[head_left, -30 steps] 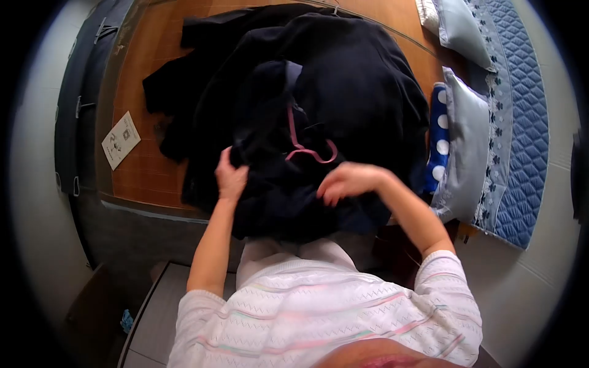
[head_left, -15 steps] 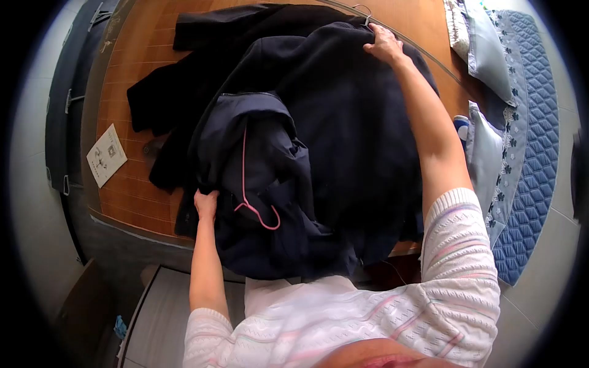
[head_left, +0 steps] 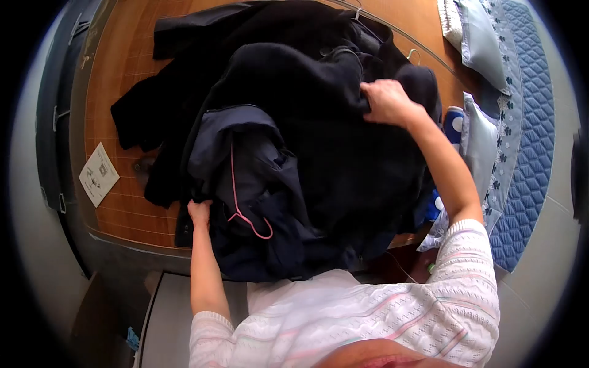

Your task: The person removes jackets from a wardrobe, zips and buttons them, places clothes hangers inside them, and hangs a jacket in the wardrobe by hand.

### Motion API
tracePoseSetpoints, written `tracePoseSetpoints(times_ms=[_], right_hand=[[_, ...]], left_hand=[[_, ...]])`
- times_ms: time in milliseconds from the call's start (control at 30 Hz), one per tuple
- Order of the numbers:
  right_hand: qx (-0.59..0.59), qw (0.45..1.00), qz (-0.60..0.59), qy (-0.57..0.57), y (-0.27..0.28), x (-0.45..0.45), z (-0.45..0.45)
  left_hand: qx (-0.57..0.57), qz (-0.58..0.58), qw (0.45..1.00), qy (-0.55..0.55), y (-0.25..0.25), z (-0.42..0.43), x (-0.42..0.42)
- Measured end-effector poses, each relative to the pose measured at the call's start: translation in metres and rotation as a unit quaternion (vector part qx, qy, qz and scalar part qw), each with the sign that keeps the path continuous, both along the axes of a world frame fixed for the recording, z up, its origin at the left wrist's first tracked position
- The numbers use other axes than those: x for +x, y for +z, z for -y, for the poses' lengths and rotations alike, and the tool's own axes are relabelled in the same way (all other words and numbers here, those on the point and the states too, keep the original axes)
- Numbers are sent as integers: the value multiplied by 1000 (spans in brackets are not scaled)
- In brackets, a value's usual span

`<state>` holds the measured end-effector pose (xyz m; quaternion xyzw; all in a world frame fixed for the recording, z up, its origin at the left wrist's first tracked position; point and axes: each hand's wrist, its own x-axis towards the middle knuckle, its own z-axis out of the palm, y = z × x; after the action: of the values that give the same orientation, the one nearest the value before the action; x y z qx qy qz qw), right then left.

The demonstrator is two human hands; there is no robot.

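R hand (head_left: 391, 103) shut on black thick-cloth coat (head_left: 362, 153) approx 2 o'clock, L hand (head_left: 199, 213) gripping navy smooth-fabric jacket (head_left: 276, 184) approx 8 — thin pink plastic-looking hanger (head_left: 234, 178) might snag if coat's dragged over.

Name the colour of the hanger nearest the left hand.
The hanger is pink, clearest in the head view.

I'd say we're in a bedroom in someone's home. Two pale blue pillows (head_left: 482, 135) lie along the side of a broad bed (head_left: 138, 214) topped with a brown mat, against a blue quilted cover (head_left: 532, 116). Dark coats (head_left: 356, 172), a pink hanger (head_left: 234, 184) among them, are heaped across it, and the floor (head_left: 527, 288) is tiled.
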<state>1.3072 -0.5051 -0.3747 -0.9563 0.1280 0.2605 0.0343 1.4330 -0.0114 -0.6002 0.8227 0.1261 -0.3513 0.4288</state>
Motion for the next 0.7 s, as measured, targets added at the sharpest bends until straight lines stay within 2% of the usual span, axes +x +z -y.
tracePoseSetpoints(times_ms=[133,300,333,433,533,567,600,667,700], right_hand=[[86,995,32,-43,65,-43,-71],[73,990,107,-51,60,-94,-132],[89,990,54,-94,62,-101,-156],[118,985,48,-115,73,-122,-189],[145,968,112,-169,109,-143,-209],[150,954,171,-197,118,-153,-213],[170,937,171,-251,138,-158,-216],[164,903,238,-319,157,-185,-220],[126,899,276,-315,169,-199,-219]], left_hand=[[-11,3,1000,-3,-14,-11,3],[-20,5,1000,-11,13,2,-2],[-15,9,999,-29,25,0,-4],[-54,22,998,-6,54,-11,-16],[-101,8,993,54,103,-32,-27],[-116,0,990,77,123,-39,-30],[-127,7,988,90,141,-47,-36],[-148,20,982,116,173,-66,-51],[-145,5,982,119,189,-77,-58]])
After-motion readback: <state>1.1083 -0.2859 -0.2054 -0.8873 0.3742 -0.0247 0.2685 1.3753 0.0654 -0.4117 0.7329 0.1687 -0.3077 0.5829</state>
